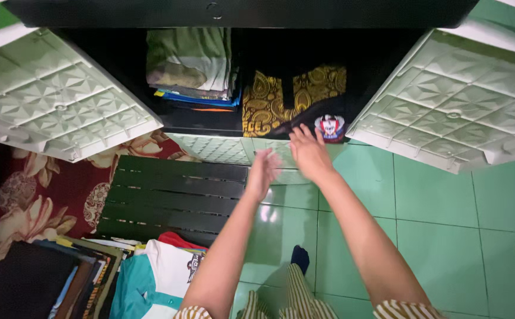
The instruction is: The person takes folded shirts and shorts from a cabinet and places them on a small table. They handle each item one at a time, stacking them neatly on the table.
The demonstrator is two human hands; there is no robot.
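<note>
I look down into an open plastic cabinet [210,127] with both doors swung wide. On its right shelf lies a black folded garment with gold batik pattern and a round emblem [293,100]. My right hand [308,152] rests flat against that garment's front edge, fingers spread. A little lower and to the left, my left hand [263,172] hovers empty and slightly blurred in front of the lower closed door. A stack of folded clothes [189,65] in grey, green and blue fills the left shelf.
The left door [50,97] and right door [452,100], pale green with a diamond relief, jut out on both sides. A black slatted panel [169,198] lies on the floor beside a floral mattress [39,201]. Folded clothes [145,272] pile at bottom left. Green floor tiles [476,224] spread right.
</note>
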